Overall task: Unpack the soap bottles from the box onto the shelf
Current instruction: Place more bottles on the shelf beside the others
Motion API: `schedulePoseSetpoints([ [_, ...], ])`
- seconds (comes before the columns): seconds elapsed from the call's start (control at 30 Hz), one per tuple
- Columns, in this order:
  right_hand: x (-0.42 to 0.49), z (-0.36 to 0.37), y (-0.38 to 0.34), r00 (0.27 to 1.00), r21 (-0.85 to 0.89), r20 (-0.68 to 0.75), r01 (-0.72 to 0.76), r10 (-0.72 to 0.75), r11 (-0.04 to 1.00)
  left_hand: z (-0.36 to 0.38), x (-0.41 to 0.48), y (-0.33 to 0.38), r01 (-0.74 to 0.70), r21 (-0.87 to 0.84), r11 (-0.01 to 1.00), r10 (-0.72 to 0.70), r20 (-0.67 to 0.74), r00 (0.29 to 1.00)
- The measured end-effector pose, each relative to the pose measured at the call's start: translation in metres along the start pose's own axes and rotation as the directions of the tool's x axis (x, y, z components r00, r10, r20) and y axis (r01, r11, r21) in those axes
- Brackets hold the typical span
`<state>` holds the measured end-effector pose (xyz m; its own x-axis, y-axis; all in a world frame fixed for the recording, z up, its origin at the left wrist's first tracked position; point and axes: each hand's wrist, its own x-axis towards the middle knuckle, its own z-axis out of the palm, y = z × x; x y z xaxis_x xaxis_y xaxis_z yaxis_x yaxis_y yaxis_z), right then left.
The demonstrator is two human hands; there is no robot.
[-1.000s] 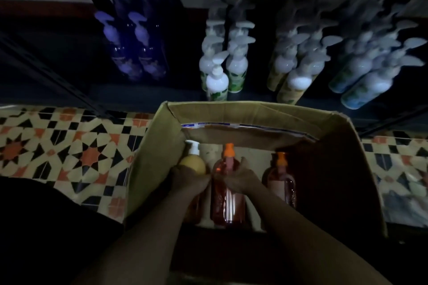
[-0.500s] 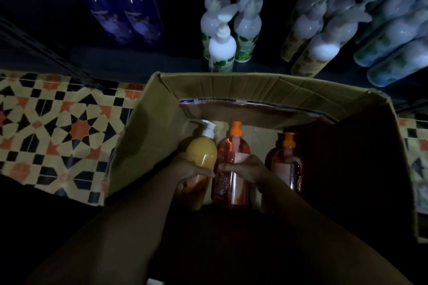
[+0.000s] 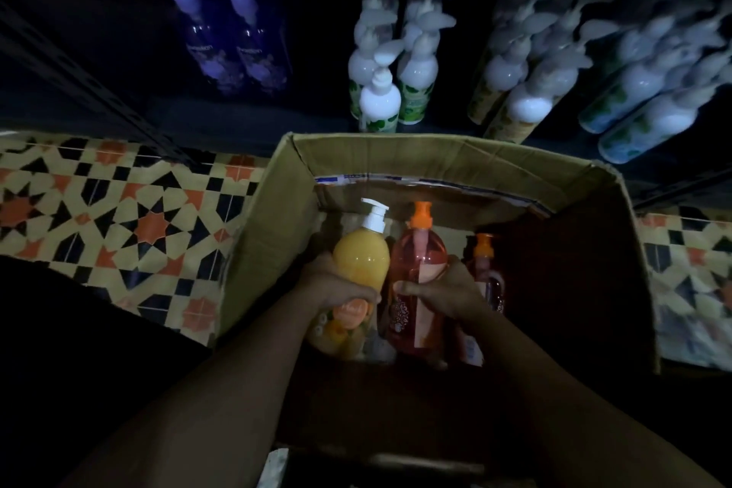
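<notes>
While the yellow bottle and the pink bottle are standing upright, side by side inside the box, the left hand is clasping the first and the right hand the second; each is likely needing a straight lift, then passage beyond the box's far wall to the shelf.

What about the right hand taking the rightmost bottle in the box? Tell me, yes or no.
Probably not now: the right hand grips the pink bottle, so it is full. The rightmost bottle stands just beside it, with nothing over it.
</notes>
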<state>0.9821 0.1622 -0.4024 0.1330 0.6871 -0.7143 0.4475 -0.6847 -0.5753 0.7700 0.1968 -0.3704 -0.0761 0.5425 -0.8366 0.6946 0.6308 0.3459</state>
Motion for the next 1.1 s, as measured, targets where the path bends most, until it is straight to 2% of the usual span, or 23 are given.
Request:
schedulePoseSetpoints([
  [0.07, 0.003, -0.006, 0.007, 0.999, 0.015, -0.03, 0.027, -0.027, 1.0, -0.006, -0.009, 0.008, -0.052, -0.015, 0.999, 0.052, -0.026, 0.998],
  [0.17, -0.042, -0.023, -0.027, 0.995, 0.029, -0.054, 0.081, -0.08, 0.996, -0.017, -0.033, 0.02, -0.151, -0.039, 0.988, 0.148, -0.074, 0.986],
  [0.3, -0.069, -0.038, -0.048, 0.973, 0.099, -0.138, 0.198, -0.184, 0.975, -0.041, -0.072, 0.036, -0.303, -0.056, 0.951, 0.291, -0.161, 0.943],
  [0.53, -0.135, -0.069, -0.106, 0.878, 0.225, -0.281, 0.454, -0.388, 0.862, -0.089, -0.159, 0.06, -0.61, -0.101, 0.786, 0.55, -0.337, 0.764],
  [0.67, -0.182, -0.086, -0.145, 0.764, 0.248, -0.385, 0.626, -0.517, 0.74, -0.113, -0.206, 0.069, -0.74, -0.097, 0.666, 0.629, -0.461, 0.626],
  [0.83, -0.228, -0.108, -0.199, 0.605, 0.223, -0.49, 0.783, -0.628, 0.581, -0.139, -0.256, 0.089, -0.846, -0.073, 0.528, 0.624, -0.643, 0.445],
  [0.97, -0.255, -0.127, -0.244, 0.484, 0.182, -0.529, 0.867, -0.697, 0.463, -0.168, -0.29, 0.11, -0.895, -0.017, 0.445, 0.637, -0.697, 0.33],
  [1.1, -0.278, -0.152, -0.291, 0.366, 0.115, -0.544, 0.924, -0.755, 0.365, -0.202, -0.325, 0.141, -0.937, 0.065, 0.344, 0.643, -0.743, 0.185],
])
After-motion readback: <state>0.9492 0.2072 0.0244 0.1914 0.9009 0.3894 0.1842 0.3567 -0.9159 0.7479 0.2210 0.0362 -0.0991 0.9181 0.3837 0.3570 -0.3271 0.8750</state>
